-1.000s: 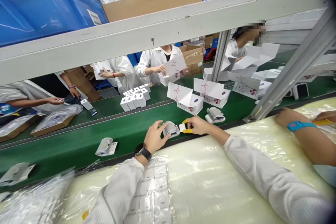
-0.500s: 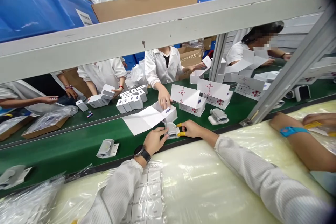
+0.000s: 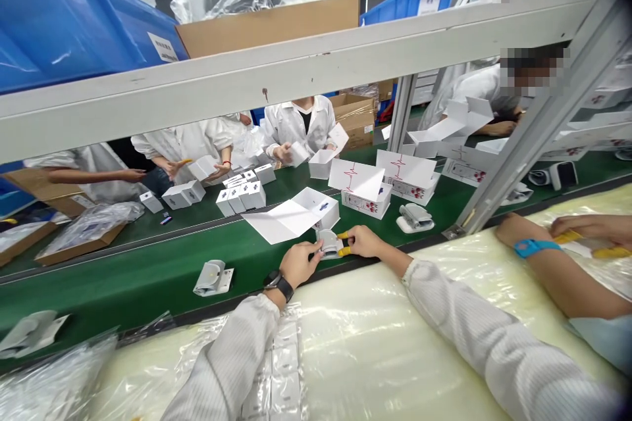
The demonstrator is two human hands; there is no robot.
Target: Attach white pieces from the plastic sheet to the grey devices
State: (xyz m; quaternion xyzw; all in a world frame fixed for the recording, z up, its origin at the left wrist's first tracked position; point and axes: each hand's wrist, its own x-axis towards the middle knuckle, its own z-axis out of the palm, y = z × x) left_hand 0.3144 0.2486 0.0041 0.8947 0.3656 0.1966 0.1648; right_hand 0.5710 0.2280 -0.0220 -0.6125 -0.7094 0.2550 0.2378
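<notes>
Grey cuff [image 3: 330, 243]: lay just in front of the open box [image 3: 330, 216];
Left hand [image 3: 299, 264]: back turned up; curled fingers gripped the cuff's left edge;
Right hand [image 3: 364, 241]: yellow-tipped fingers, slightly parted, met its right end; hold unclear

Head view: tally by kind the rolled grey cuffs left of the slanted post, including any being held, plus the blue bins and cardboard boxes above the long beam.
Rolled grey cuffs: 4, one between the wearer's hands
Blue bins: 2
Cardboard box: 1
Total: 7
</notes>
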